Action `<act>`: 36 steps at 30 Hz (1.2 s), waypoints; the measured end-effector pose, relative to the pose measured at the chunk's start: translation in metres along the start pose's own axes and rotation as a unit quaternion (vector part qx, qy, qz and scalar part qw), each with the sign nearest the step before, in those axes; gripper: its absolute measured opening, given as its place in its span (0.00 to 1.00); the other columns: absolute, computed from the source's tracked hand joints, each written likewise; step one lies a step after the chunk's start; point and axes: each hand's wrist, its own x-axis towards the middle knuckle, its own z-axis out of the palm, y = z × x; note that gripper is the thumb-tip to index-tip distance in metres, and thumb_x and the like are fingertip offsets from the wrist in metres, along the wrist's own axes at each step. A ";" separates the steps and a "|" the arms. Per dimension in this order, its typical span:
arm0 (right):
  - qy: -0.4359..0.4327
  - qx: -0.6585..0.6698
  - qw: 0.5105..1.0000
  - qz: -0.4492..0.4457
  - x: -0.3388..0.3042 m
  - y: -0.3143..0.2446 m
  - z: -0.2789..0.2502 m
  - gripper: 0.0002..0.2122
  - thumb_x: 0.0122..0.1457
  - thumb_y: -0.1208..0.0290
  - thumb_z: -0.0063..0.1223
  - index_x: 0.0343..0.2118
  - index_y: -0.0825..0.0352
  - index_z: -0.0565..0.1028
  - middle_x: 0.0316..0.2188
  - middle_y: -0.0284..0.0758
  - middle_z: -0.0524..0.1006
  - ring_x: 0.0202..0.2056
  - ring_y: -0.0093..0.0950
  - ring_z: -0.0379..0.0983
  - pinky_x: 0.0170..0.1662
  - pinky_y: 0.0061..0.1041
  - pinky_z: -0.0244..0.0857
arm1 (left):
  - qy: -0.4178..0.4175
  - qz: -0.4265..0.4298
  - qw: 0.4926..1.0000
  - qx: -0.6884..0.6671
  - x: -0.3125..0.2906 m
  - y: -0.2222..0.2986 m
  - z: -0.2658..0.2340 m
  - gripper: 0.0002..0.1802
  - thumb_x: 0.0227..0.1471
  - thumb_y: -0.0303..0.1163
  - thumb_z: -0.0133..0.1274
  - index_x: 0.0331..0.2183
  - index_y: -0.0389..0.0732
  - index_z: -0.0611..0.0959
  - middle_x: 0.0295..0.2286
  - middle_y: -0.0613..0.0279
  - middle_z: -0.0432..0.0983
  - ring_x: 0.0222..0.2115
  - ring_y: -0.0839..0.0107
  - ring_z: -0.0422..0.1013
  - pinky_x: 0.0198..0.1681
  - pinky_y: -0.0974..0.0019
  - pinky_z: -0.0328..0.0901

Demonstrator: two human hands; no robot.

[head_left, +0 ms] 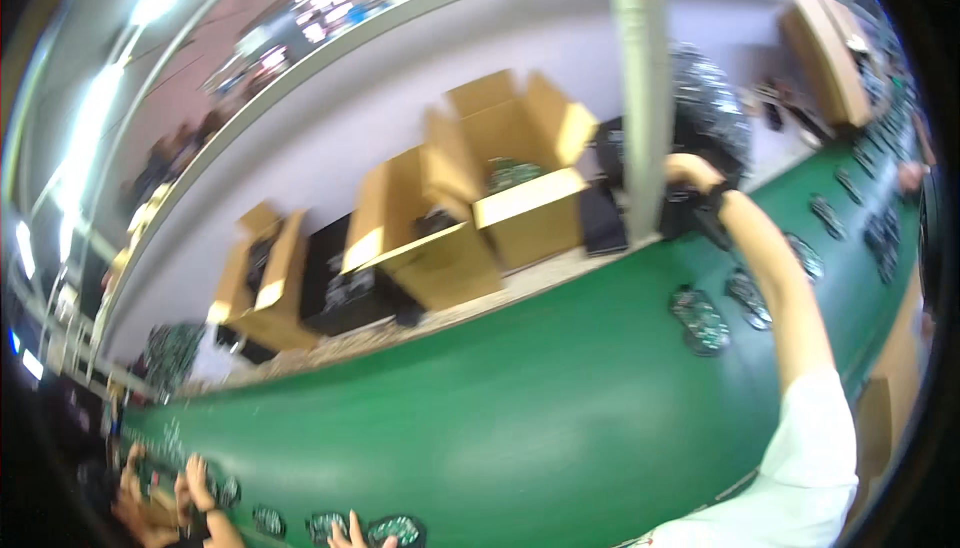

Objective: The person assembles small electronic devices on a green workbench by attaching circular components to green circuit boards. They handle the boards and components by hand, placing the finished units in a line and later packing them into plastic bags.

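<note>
My right arm stretches across the green belt, and my right hand (697,170) reaches over a black bin (684,216) beside the pale post. Its fingers are bent down and partly hidden, so their grip cannot be made out. At the bottom edge my left hand (350,533) shows only a few fingers, stretched out and apart. They are nearest a dark rounded piece with a glittering green middle (396,530). A similar piece (327,526) lies just left of them. More such pieces, one a dark figure-eight shape (699,320), lie on the belt near my right forearm.
The green belt (480,398) curves from lower left to upper right. Behind it stand open cardboard boxes (530,223), a pale post (640,88) and a heap of shiny plastic bags (710,98). At lower left, a co-worker's hands (197,483) are over the belt.
</note>
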 end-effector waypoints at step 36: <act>0.505 0.264 0.814 0.109 -0.071 0.002 -0.011 0.19 0.53 0.50 0.64 0.33 0.64 0.82 0.29 0.40 0.82 0.34 0.37 0.80 0.40 0.35 0.71 | -0.096 0.290 0.945 -0.118 -0.038 0.228 -0.018 0.51 0.37 0.45 0.71 0.63 0.46 0.68 0.60 0.36 0.55 0.60 0.34 0.50 0.63 0.38 0.51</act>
